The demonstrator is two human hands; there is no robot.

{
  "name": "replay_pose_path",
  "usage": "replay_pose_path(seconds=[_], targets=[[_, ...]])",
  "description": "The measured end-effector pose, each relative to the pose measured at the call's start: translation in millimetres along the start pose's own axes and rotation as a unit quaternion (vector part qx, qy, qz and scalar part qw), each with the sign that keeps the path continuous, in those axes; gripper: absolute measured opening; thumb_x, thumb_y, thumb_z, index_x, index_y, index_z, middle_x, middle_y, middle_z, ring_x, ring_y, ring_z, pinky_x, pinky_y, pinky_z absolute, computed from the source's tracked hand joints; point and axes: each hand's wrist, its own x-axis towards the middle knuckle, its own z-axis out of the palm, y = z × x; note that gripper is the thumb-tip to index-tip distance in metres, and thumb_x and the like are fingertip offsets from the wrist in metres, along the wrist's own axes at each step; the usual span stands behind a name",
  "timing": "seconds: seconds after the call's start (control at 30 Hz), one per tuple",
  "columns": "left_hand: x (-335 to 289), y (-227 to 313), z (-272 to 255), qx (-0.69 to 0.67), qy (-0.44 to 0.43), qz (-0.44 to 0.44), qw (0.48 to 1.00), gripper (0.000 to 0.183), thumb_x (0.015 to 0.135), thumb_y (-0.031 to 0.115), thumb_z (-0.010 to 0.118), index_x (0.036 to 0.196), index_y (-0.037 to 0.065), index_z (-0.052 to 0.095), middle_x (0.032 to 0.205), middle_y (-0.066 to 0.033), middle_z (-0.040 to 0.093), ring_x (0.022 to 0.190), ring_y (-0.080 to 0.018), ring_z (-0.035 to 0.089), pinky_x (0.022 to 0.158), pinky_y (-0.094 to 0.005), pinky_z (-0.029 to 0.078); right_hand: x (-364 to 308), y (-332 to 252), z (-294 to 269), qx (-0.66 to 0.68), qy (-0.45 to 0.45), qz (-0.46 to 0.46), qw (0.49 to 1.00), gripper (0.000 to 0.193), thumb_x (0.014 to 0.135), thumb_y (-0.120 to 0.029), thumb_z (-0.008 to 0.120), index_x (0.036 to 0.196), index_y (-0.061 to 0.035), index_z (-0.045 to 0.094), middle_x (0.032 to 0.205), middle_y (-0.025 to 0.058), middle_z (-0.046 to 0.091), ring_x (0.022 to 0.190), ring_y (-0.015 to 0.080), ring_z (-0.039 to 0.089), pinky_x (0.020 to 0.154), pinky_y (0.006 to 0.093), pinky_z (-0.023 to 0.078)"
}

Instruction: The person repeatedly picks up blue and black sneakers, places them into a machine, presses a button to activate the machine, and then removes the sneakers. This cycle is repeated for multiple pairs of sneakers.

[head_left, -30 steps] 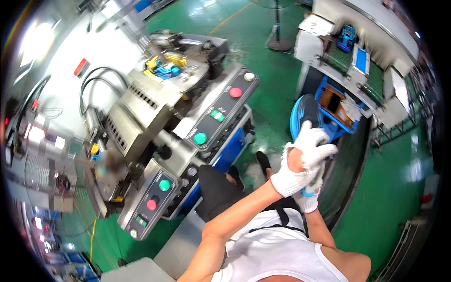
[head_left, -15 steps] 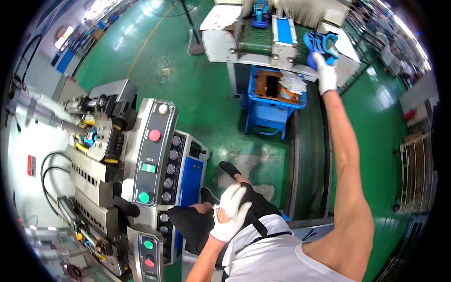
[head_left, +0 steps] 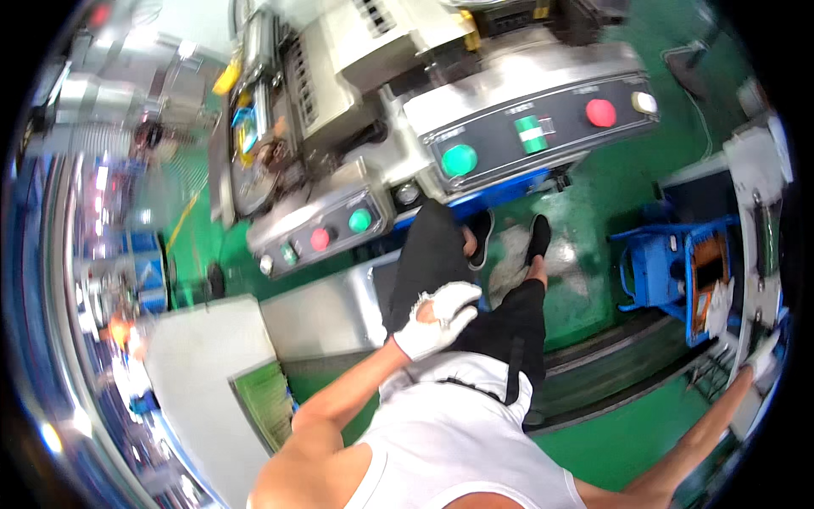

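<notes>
Both hands wear white knitted gloves: the left hand (head_left: 437, 322) lies below the larger control panel (head_left: 543, 127), over the person's dark shorts (head_left: 428, 271), its fingers loosely bent and nothing visible in them. Far to the lower right of that panel, the right hand (head_left: 766, 358) stretches out to the rim of the view, blurred; whether it grasps or has let go, I cannot tell.

Half a second ago the right hand was plainly at a blue shoe-like piece by the conveyor. Now only a blue patch (head_left: 783, 322) shows just beyond that hand, well to the panel's lower right; whether it is the same piece cannot be told. The view has swung, so the panel fills the upper middle rather than the left side. The left hand remains over the lap.

The patch is saturated blue, smeared, cut off by the rim, its outline unreadable. Nearer the panel, on its lower right, stands a blue plastic stool (head_left: 653, 270) bearing a brown tray (head_left: 705, 248) with a dark rectangular object (head_left: 709, 273). Lower left of the panel is a smaller control panel (head_left: 318, 229).
</notes>
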Motion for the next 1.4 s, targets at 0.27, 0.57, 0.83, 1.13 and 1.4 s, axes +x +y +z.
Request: replay_pose_path(seconds=[0.27, 0.57, 0.83, 1.13, 1.4], targets=[[-138, -100, -73, 0.069, 0.267, -0.234, 0.932, 0.017, 0.098, 0.009, 0.068, 0.112, 0.001, 0.073, 0.108, -0.0172, 0.072, 0.105, -0.0346, 0.071, 0.093, -0.0415, 0.055, -393, -168, 33, 0.335, -0.394, 0.060, 0.854, 0.067, 0.104, -0.031, 0.071, 0.154, 0.0035, 0.044, 0.146, 0.0199, 0.052, 0.118, 0.0276, 0.061, 0.098, 0.0399, 0.059], [-469, -204, -55, 0.245, 0.325, -0.641, 0.651, 0.034, 0.090, 0.017, 0.073, 0.122, 0.009, 0.071, 0.124, -0.0167, 0.069, 0.120, -0.0379, 0.063, 0.106, -0.0493, 0.049, -540, -301, -5, 0.055, -0.563, -0.363, 0.740, 0.074, 0.101, -0.041, 0.072, 0.159, -0.0029, 0.044, 0.141, 0.0256, 0.064, 0.121, 0.0337, 0.067, 0.100, 0.0434, 0.052], [-646, -248, -143, 0.171, 0.269, -0.871, 0.374, 0.078, 0.089, 0.071, 0.063, 0.130, 0.005, 0.072, 0.130, -0.0280, 0.071, 0.121, -0.0430, 0.069, 0.104, -0.0563, 0.051, -494, -345, -12, -0.156, -0.528, -0.434, 0.713, 0.071, 0.100, -0.051, 0.066, 0.156, -0.0105, 0.049, 0.121, 0.0228, 0.072, 0.098, 0.0332, 0.073, 0.089, 0.0447, 0.057], [-674, -289, -146, 0.084, 0.136, -0.886, 0.435, 0.105, 0.089, 0.092, 0.034, 0.146, 0.009, 0.063, 0.148, -0.0226, 0.062, 0.138, -0.0435, 0.058, 0.113, -0.0607, 0.042, -467, -388, -29, -0.113, -0.557, -0.380, 0.730, 0.069, 0.100, -0.038, 0.072, 0.157, -0.0073, 0.048, 0.147, 0.0151, 0.061, 0.108, 0.0246, 0.070, 0.074, 0.0359, 0.061], [-660, -255, -113, 0.320, 0.100, -0.770, 0.543, 0.075, 0.087, 0.081, 0.059, 0.108, 0.013, 0.082, 0.103, -0.0151, 0.079, 0.095, -0.0380, 0.074, 0.092, -0.0490, 0.055, -513, -410, -51, -0.050, -0.564, -0.462, 0.682, 0.066, 0.103, -0.038, 0.067, 0.156, -0.0021, 0.049, 0.149, 0.0236, 0.060, 0.136, 0.0323, 0.061, 0.107, 0.0393, 0.052]])
